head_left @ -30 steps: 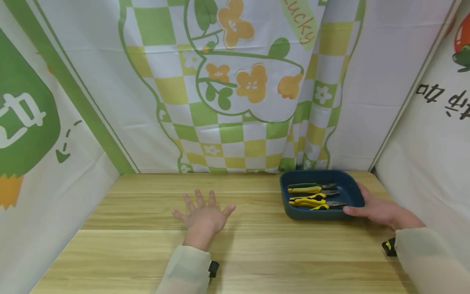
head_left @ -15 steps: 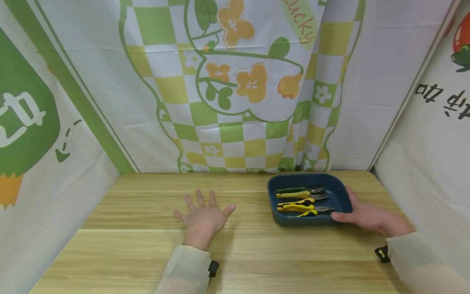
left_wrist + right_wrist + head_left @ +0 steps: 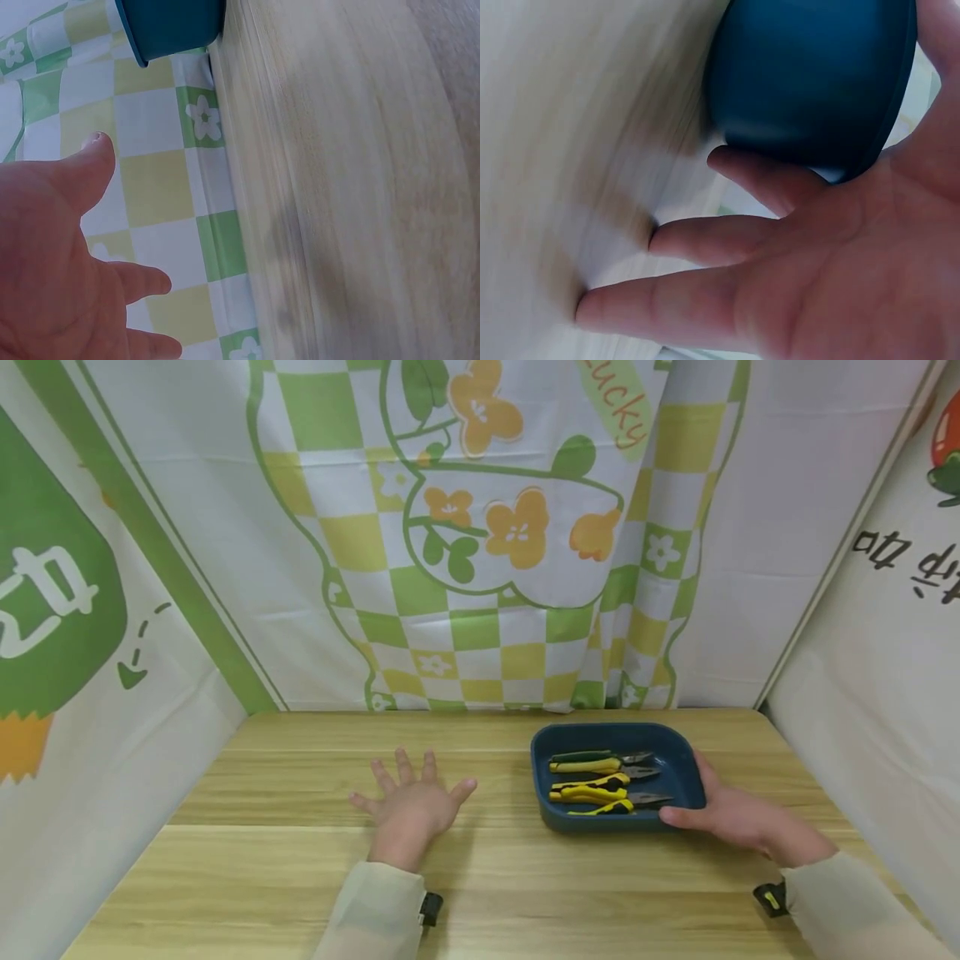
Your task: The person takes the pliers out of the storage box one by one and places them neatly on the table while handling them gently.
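A dark blue plastic bin (image 3: 551, 818) sits on the right half of the wooden table, also seen in both wrist views. Several pliers (image 3: 592, 789) with yellow or green handles lie in it, their metal noses pointing right. My right hand (image 3: 738, 814) grips the bin's right end, the thumb at its near wall and fingers round the end. In the right wrist view, some fingers (image 3: 667, 307) reach straight down beside the bin wall (image 3: 802, 82). My left hand (image 3: 412, 810) is spread wide over the table, left of the bin, and holds nothing.
The wooden table (image 3: 300, 877) reaches back to a green-and-yellow checked curtain (image 3: 480, 627). Printed fabric walls (image 3: 885, 677) stand on both sides. Each wrist carries a small black device (image 3: 771, 899).
The bin with its pliers has slid left and nearer to me, my right hand moving along with it. My left hand stays in nearly the same place, fingers spread.
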{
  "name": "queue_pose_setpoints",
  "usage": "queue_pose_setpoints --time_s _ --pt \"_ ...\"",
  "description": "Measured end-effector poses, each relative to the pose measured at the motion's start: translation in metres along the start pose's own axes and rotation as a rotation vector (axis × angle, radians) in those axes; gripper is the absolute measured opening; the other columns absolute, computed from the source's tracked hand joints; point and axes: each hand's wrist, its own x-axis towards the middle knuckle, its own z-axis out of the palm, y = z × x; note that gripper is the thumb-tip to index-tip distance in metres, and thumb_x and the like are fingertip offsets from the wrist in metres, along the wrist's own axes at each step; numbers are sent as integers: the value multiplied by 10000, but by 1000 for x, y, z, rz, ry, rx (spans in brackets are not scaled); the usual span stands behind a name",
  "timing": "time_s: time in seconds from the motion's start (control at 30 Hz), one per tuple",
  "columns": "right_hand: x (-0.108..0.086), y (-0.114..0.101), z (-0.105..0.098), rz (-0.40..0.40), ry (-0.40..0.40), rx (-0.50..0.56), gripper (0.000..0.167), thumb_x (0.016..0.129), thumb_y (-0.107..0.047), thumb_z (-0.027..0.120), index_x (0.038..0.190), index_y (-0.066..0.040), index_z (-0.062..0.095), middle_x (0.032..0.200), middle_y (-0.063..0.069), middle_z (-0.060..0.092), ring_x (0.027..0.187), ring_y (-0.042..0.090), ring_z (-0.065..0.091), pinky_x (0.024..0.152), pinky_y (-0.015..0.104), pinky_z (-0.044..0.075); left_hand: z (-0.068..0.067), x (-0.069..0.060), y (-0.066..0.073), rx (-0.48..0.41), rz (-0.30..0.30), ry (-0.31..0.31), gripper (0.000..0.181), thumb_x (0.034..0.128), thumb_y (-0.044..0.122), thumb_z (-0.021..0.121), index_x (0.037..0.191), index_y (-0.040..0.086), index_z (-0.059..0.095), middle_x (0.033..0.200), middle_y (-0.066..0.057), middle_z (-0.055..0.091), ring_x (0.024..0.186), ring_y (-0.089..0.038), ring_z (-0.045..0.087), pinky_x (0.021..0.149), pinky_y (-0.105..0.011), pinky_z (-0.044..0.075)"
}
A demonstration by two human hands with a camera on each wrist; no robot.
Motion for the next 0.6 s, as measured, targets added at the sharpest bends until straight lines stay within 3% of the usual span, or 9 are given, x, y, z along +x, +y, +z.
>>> queue_pose_setpoints --time_s 0.27,0.47,0.6 --pt "-3 -8 11 -11 27 -60 1238 904 -521 690 1509 -12 -262 1440 503 173 1267 627 347 1011 670 329 -1 0 -3 2 5 5 986 882 833 263 1608 173 165 1615 -237 -59 1382 -547 -214 905 -850 -110" --pt "-7 -14 21 -55 40 -15 1232 903 -472 715 1514 0 -245 1472 498 74 1306 613 298 1026 664 316 -3 -1 -3 -11 2 19 982 882 834 260 1607 176 178 1618 -229 -48 1383 -538 -215 916 -841 -118" --pt "-12 -20 29 -41 44 -12 1235 899 -476 722 1516 15 -228 1459 505 112 1279 596 363 1001 657 350 -3 -1 -2 -23 10 11 980 883 832 279 1607 178 187 1617 -231 -48 1379 -545 -214 912 -841 -123"
